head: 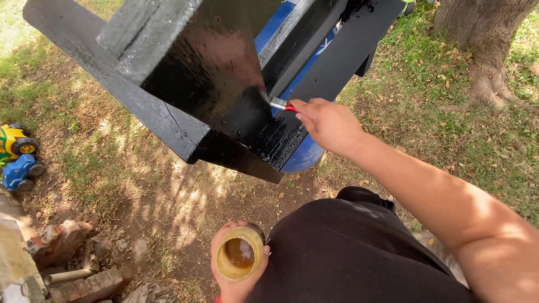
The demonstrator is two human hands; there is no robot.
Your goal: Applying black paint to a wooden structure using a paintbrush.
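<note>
Black-painted wooden plank frame (185, 73), glossy wet, propped on a blue plastic barrel (306, 154) over patchy grass (477, 140); long boards running upper right to lower left. Right hand (328, 124) ahead and up, pinching a small red-handled brush (279, 104), bristles touching the frame's inner corner. Left hand (238, 264) low near the lap, wrapped round a small round open can (240, 252) with brownish liquid inside. Toy trucks (17, 157) at far left.
</note>
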